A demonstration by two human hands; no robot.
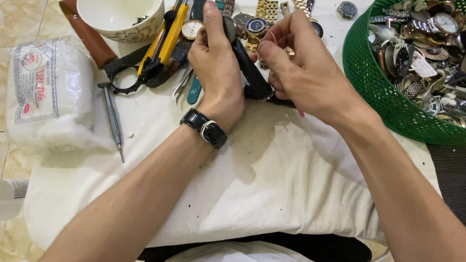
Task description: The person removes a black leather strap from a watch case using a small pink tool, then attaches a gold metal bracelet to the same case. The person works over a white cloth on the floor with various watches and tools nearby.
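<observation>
Left hand (217, 63): grips a black-strap watch (246, 59).
Right hand (302, 63): pinches the same watch.
Green basket (379, 89): far right, full of watches.

Bowl: a cream ceramic bowl (119, 11) stood at the cloth's far left.
Basket: a green plastic mesh basket (384, 90), heaped with watches, sat at right.
Cotton: a clear bag of white cotton wool (48, 96) lay on the floor tiles.
Tools: a slim grey metal screwdriver (113, 119) lay beside a yellow-and-black hand tool (164, 41).
Cover: a white cloth (272, 179) was spread beneath.
</observation>
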